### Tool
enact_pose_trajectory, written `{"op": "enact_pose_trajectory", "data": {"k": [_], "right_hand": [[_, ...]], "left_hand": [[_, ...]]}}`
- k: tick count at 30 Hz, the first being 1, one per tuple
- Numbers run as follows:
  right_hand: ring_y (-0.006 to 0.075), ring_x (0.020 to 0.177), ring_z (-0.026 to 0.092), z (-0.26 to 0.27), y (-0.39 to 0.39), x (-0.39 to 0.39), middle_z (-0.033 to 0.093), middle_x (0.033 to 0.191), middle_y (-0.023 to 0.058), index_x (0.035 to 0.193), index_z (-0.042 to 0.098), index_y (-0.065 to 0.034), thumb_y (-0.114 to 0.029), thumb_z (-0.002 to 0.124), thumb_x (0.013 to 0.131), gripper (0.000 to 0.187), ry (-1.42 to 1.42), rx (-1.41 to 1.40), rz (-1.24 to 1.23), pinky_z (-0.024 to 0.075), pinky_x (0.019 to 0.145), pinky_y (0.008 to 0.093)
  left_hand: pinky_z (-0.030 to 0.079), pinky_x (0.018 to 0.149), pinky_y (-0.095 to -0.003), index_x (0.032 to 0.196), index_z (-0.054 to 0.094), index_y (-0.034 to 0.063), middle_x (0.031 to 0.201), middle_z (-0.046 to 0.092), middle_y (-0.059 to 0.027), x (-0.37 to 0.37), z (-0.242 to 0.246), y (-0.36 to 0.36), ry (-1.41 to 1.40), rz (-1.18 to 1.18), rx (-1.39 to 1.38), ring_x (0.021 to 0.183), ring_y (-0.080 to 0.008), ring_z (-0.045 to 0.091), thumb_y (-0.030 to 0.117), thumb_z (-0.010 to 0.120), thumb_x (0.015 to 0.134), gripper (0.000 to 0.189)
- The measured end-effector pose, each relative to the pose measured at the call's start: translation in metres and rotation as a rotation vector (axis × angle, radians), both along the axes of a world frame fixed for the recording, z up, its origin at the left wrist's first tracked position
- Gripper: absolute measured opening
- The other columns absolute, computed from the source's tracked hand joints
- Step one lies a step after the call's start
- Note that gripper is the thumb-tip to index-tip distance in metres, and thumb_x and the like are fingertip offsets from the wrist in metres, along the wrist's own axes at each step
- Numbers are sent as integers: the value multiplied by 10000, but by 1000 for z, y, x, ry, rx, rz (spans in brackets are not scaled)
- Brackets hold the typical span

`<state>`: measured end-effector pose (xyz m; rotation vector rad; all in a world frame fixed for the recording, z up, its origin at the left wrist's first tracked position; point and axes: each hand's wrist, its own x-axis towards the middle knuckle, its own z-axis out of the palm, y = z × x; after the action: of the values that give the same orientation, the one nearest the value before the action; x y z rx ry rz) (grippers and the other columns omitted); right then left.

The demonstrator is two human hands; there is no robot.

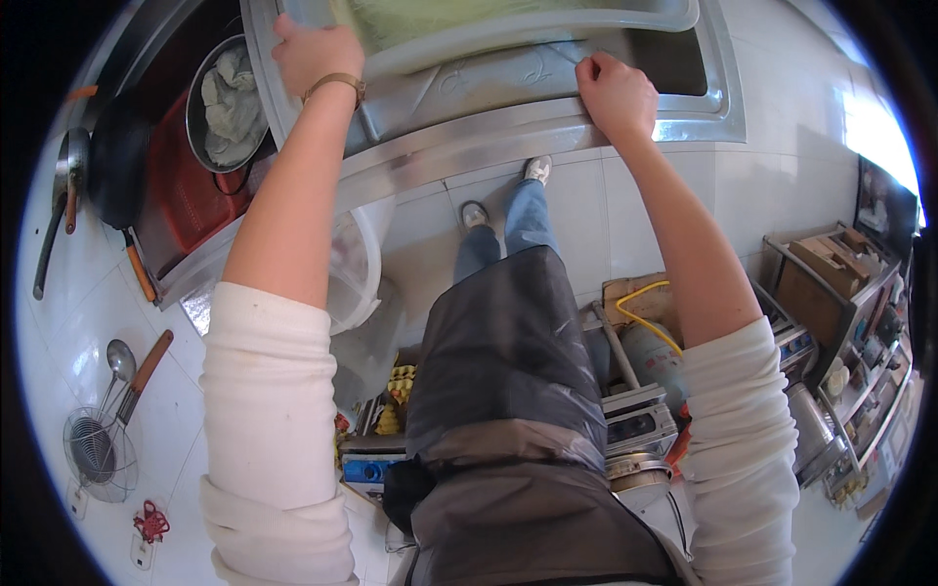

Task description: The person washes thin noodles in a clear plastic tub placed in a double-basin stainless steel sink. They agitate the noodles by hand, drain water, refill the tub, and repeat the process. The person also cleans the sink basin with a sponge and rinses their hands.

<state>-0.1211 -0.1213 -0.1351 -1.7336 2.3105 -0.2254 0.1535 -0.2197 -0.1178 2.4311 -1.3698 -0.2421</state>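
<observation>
A translucent plastic tub with pale yellow-green contents lies across a stainless steel sink. My left hand, with a bracelet at the wrist, is curled at the tub's near left corner; its fingertips are hidden. Over the sink's near rim, to the right, my right hand has its fingers curled in. A thin line runs towards its fingertips, but whether they hold it cannot be told. Inside the sink, below the tub's near edge, shows a pale grey surface with raised or drawn curves.
Left of the sink, a metal pot with wet pale cloth or dough stands by a red tray. A wok and wire strainer are further left. A white bucket stands below; a gas cylinder and shelving are at right.
</observation>
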Motion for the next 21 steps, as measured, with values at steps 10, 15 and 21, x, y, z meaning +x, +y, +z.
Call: {"op": "enact_pose_trajectory", "data": {"k": [10, 15, 21], "right_hand": [[359, 763, 638, 0, 2, -1, 672, 782, 137, 850, 697, -140, -361, 495, 843, 299, -18, 31, -17, 513, 704, 439], [363, 764, 637, -1, 0, -3, 671, 786, 144, 855, 697, -138, -358, 494, 840, 300, -26, 3, -10, 514, 703, 435], [366, 766, 637, -5, 0, -4, 672, 787, 149, 854, 703, -142, -359, 491, 840, 304, 0, 38, -17, 512, 706, 434]], "left_hand": [[502, 815, -467, 1252, 333, 20, 1120, 535, -258, -1, 9, 2, -22, -12, 114, 983, -401, 601, 206, 603, 789, 567], [488, 874, -465, 1338, 330, 63, 1179, 565, -249, 0, 8, 0, -9, 23, 142, 1033, -419, 593, 237, 603, 773, 651], [485, 884, -470, 1336, 341, 62, 1171, 571, -247, 1, 3, 3, -12, 10, 107, 1034, -420, 591, 229, 598, 783, 632]]}}
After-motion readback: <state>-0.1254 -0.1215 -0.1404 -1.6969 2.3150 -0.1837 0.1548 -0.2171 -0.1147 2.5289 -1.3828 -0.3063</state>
